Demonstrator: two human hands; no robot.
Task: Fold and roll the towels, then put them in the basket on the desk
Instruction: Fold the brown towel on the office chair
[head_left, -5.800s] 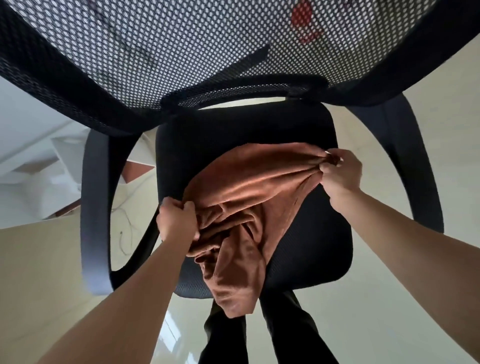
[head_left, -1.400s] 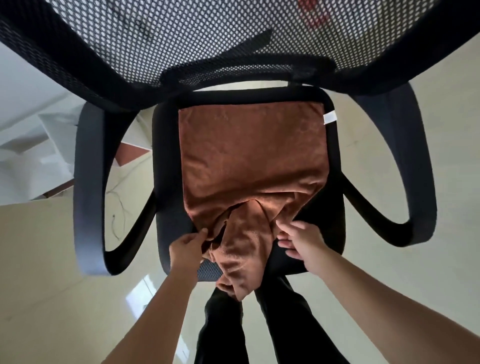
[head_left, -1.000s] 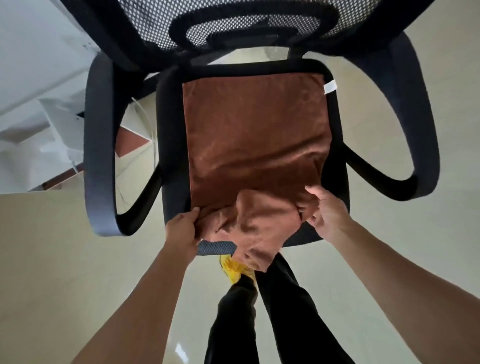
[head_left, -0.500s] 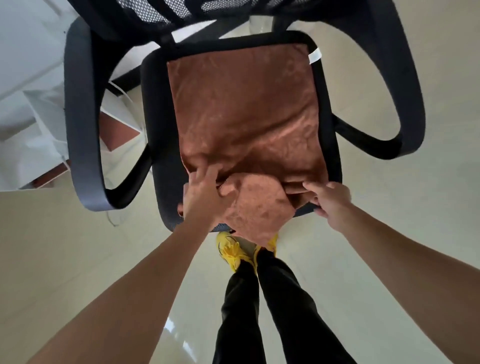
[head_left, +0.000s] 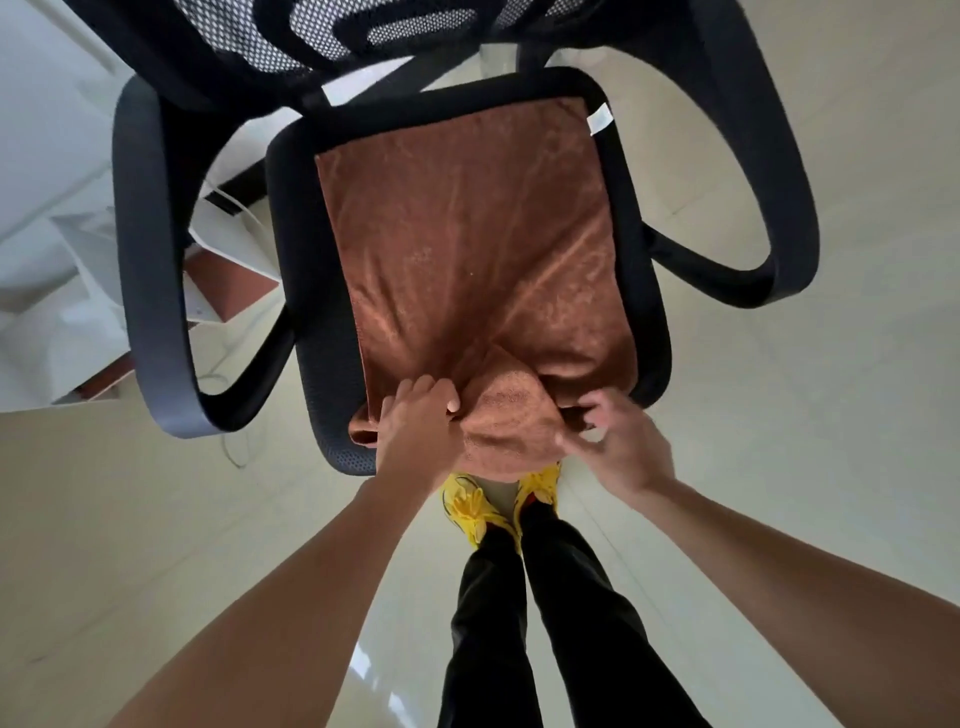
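Brown towel lies spread on the black chair seat. We read its long axis as running straight away from the fingers toward the mesh backrest. The far edge sits square near the seat's back, with a white label at the far right corner. The near end is gathered into a lump that hangs over the seat's front lip, between the two hands.

Left hand: fingers curled together over the towel's near edge, gripping the cloth just left of the lump.

Right hand: blurred, fingers bent and slightly apart, up against the lump's right side. We cannot tell whether they hold cloth.

Below the wrists are yellow shoes on a pale glossy floor. Grey armrest stands out left of the left hand.
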